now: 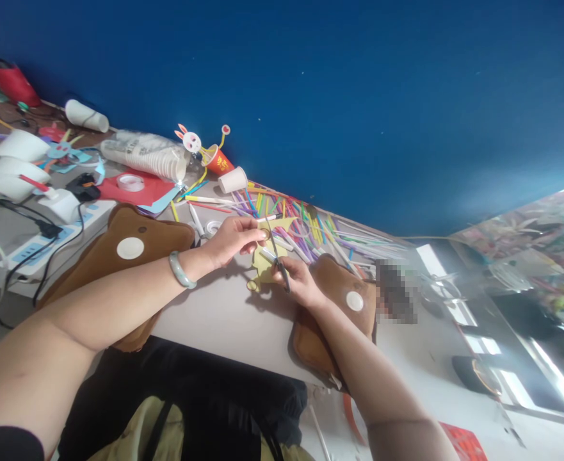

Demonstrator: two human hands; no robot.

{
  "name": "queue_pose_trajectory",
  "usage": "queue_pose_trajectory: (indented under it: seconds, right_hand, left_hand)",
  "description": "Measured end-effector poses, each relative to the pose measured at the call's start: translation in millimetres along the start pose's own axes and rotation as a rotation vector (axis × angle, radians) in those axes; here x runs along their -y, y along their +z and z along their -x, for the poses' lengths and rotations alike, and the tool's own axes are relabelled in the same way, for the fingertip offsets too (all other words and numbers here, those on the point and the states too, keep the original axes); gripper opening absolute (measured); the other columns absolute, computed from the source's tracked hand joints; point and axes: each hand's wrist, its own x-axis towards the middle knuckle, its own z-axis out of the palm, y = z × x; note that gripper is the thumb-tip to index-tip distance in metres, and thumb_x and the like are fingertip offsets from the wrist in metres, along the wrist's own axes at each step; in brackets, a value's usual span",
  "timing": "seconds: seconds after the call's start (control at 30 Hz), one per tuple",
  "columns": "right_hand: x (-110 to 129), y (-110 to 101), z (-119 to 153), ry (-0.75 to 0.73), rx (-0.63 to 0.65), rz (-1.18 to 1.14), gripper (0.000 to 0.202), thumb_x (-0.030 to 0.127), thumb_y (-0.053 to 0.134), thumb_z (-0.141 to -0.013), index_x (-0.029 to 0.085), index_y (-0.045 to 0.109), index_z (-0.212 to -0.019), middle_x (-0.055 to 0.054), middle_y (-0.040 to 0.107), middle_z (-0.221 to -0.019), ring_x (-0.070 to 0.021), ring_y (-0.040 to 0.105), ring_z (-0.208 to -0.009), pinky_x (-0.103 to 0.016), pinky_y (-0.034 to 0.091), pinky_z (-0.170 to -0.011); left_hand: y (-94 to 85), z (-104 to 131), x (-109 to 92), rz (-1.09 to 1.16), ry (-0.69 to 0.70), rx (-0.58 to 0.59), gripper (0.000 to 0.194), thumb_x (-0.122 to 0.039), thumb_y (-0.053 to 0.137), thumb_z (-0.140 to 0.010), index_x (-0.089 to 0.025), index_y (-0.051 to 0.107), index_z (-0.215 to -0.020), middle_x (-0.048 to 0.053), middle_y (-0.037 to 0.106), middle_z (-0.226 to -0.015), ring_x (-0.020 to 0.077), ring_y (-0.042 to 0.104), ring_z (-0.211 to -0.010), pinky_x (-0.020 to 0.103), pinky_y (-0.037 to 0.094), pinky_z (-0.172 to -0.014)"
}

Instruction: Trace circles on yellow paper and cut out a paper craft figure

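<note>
The left hand (233,241) is pinching a pale-yellow, pointed paper strip (282,223) between nearly closed thumb and fingers, while the right hand's (297,278) curled fingers are gripping dark-handled metal scissors (282,267). A larger pale-yellow paper piece (264,273) is lying just below at six o'clock; whether they are joining, I cannot tell. Multicoloured thin sticks (317,232) are spreading at two o'clock across the white tabletop (228,333). The strip is probably being light, flexible and easily torn, so its broad nine o'clock end is offering the safest hold.
</note>
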Motion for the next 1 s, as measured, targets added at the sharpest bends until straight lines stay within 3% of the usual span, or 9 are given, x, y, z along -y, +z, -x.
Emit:
queue_pose_trajectory:
  seconds: [1.0]
  right_hand:
    - [2.9,-0.3,0.6,0.002,-0.013,0.013,0.060,0.078,0.065,-0.075,0.020,0.054,-0.061,0.002,0.046,-0.058,-0.0134,0.039,-0.058,-0.030,0.034,-0.057]
  left_hand:
    - [0.9,1.3,-1.8,-0.013,0.023,0.005,0.017,-0.027,0.071,-0.073,-0.015,0.060,-0.066,0.000,0.062,-0.062,0.0055,0.047,-0.048,0.020,0.031,-0.044]
